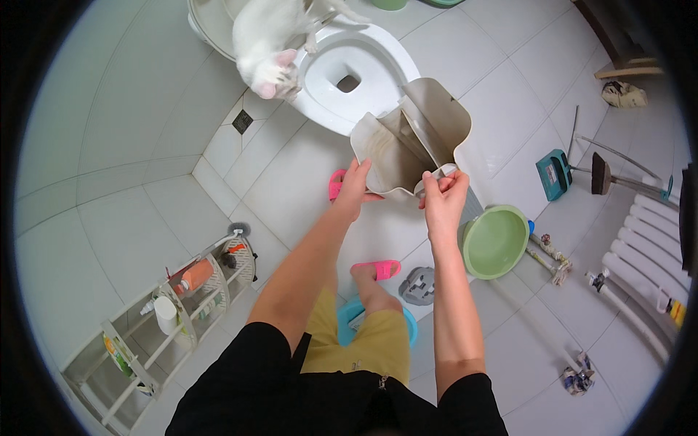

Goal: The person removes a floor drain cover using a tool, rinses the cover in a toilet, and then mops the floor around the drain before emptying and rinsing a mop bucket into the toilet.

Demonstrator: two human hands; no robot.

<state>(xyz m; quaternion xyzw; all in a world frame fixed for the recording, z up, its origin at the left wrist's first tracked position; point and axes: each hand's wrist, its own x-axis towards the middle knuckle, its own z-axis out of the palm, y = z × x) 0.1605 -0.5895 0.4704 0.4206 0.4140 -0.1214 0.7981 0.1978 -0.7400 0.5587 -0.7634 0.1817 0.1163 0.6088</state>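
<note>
Both hands hold a pale plastic bin-like container [381, 158], tilted so its stained inside and an upright divider show. My left hand [353, 191] grips its near left rim, with the thumb over the edge. My right hand [444, 199] pinches the small light handle or lip at the near right rim. The container is in front of a white squat toilet pan [322, 71] and overlaps its near right edge in view. A white cat [267, 49] with pink ears leans over the left side of the pan.
A green basin [497, 242] stands to the right, near pipes and a white radiator [649, 234]. Further right are a teal dustpan [553, 174] and a brush [601, 173]. A rack with bottles [180, 321] is at the lower left. A blue basin [343, 327] sits between my legs.
</note>
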